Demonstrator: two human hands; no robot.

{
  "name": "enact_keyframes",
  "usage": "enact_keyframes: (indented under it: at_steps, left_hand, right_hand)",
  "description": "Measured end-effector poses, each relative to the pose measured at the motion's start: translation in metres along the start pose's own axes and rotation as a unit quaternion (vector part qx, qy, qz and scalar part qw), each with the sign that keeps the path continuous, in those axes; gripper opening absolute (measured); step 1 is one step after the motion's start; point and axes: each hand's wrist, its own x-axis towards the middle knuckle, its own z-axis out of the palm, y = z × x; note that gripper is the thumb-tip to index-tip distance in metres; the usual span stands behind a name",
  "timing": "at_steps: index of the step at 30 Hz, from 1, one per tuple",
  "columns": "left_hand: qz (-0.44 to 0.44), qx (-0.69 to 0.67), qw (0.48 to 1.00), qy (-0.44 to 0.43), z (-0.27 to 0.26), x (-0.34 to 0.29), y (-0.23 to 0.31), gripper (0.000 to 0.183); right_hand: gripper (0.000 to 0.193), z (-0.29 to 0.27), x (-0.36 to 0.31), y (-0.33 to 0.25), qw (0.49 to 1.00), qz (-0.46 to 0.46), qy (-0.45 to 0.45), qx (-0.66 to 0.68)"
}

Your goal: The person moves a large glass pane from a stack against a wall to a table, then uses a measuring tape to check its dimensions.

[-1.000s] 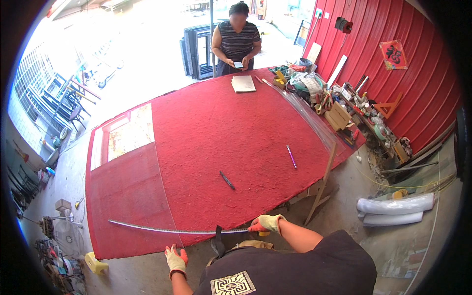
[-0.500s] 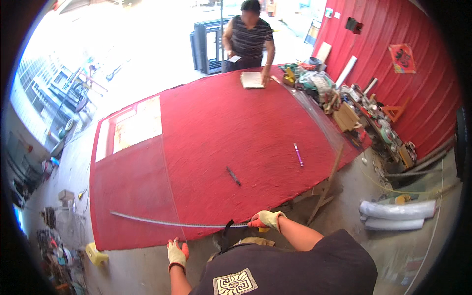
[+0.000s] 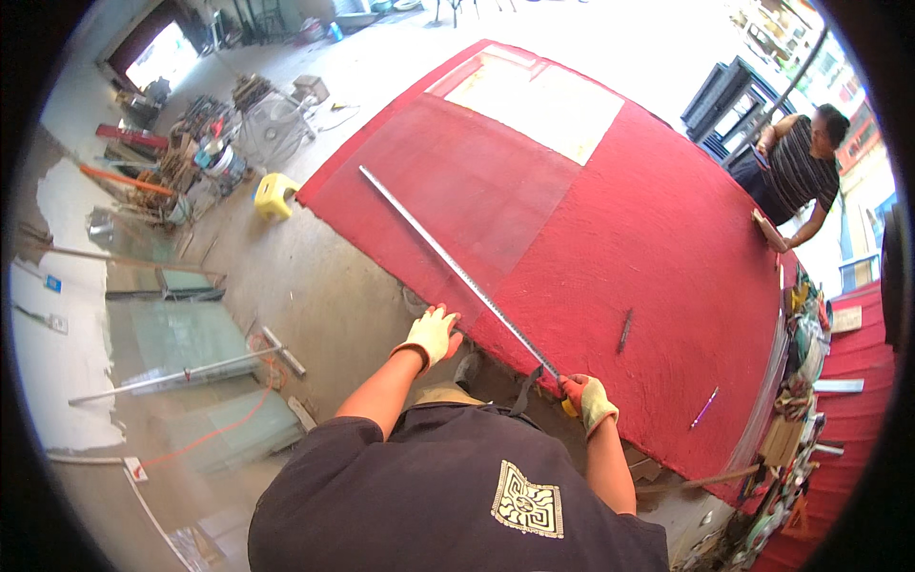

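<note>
Right hand (image 3: 593, 400) grasps tape measure (image 3: 448, 259); left hand (image 3: 431, 336) open-fingered at table (image 3: 610, 257) edge. Measuring apparently underway; next move calls for steady tape measure.

I see daylight bleaching the floor (image 3: 610, 30) far beyond the grip of the right hand (image 3: 588, 398), glare whitening part of the red tabletop (image 3: 620, 229) ahead, and straight lines bowing toward a black rim.
</note>
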Motion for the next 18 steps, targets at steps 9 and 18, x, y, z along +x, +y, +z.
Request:
enact_keyframes:
  at_steps: [9,18]
  left_hand:
    - [0.003,-0.027,1.000,0.014,0.006,0.001,-0.002,0.063]
    - [0.021,-0.004,1.000,0.011,-0.001,0.000,-0.004,0.062]
  right_hand:
    - [0.037,0.001,0.032,-0.062,0.999,-0.020,-0.007,-0.041]
    - [0.044,0.002,0.069,-0.073,0.992,-0.040,0.036,-0.112]
